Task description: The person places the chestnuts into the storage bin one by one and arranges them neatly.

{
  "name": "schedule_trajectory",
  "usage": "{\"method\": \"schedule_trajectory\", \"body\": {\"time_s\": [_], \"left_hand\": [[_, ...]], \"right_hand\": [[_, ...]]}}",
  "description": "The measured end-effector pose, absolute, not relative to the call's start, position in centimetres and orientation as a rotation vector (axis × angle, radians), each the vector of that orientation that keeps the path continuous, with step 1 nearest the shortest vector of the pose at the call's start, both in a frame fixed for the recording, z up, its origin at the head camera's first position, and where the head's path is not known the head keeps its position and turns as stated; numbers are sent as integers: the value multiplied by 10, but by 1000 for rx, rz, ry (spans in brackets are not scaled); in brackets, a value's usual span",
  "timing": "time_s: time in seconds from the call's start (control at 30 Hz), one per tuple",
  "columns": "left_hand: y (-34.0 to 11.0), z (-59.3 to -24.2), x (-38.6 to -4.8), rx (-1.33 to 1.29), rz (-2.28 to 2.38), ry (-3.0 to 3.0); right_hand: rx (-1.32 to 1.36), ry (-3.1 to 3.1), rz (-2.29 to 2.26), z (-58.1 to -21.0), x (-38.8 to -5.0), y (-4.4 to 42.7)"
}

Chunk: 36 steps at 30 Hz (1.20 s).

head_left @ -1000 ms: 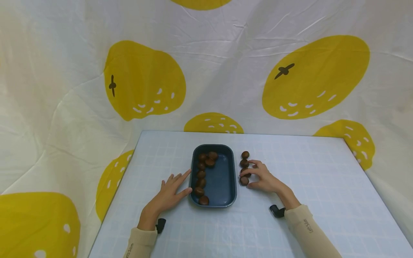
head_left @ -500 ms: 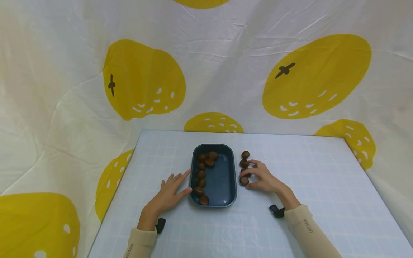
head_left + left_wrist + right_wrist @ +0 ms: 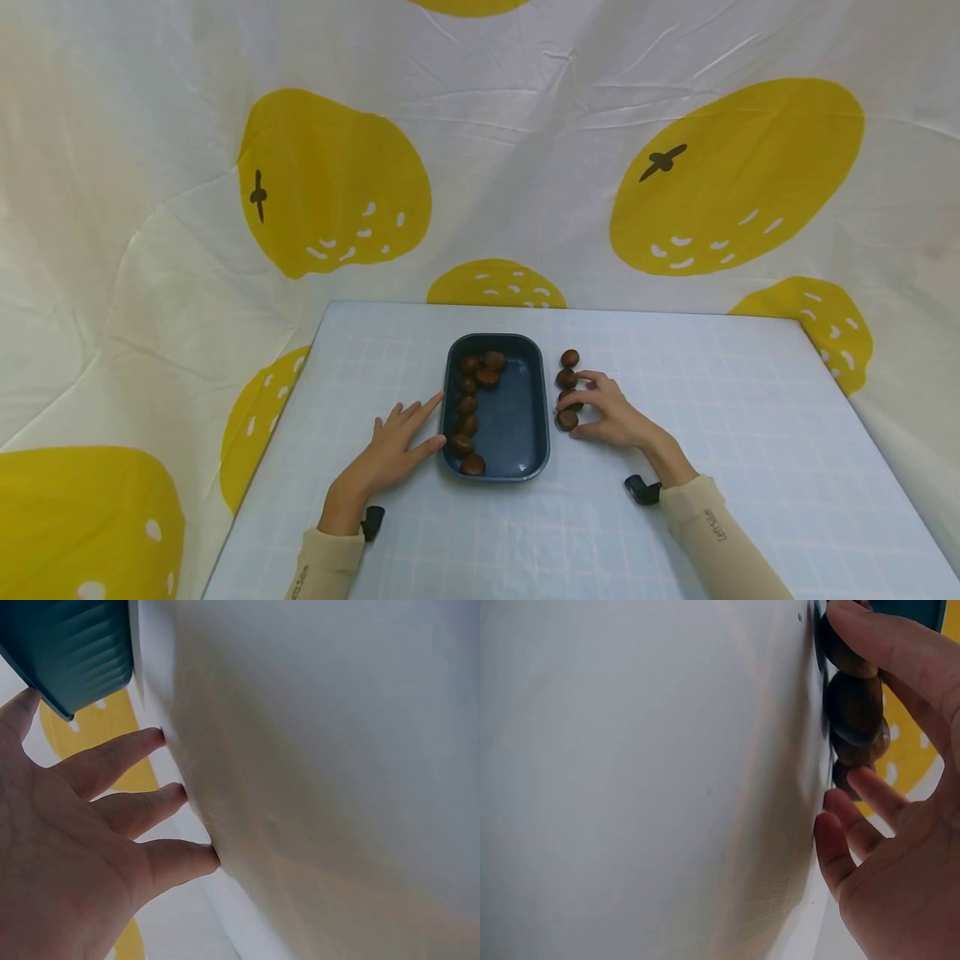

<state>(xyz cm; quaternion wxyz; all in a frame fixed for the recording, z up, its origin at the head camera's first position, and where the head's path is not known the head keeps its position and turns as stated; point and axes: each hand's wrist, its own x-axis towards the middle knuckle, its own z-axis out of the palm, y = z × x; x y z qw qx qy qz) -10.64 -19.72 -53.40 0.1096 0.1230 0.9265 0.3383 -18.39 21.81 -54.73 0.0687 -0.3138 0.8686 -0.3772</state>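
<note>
Nothing visibly displaced since earlier frame | right grip [image 3: 618, 419] pinches nearest brown nut [image 3: 567, 420], other nuts [image 3: 570, 358] lined just beyond | left grip [image 3: 392, 454] spread, touching tray [image 3: 517, 417] | I judge the pinched one light, hard, slick, apt to roll; hold by opposite sides.

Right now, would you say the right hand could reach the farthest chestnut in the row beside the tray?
Probably yes: though at nearer chestnuts, the right hand is close by, and no obstacle shows right of the farthest chestnut.
</note>
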Motion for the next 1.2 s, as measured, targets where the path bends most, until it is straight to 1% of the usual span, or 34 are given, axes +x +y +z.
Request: {"method": "schedule_trajectory", "body": {"time_s": [0.27,0.63,0.87,1.2], "left_hand": [[-197,-534,-107,368,995,2717],[-197,-533,-107,365,986,2724],[-196,-531,-108,365,976,2720],[-197,-533,-108,368,970,2715]], "right_hand": [[-864,2590,-1212,-541,-183,218],[-794,2575,-1337,-521,-184,210],[-695,2593,-1445,-508,-188,193],[-774,2570,-1555,-476,-202,157]]}}
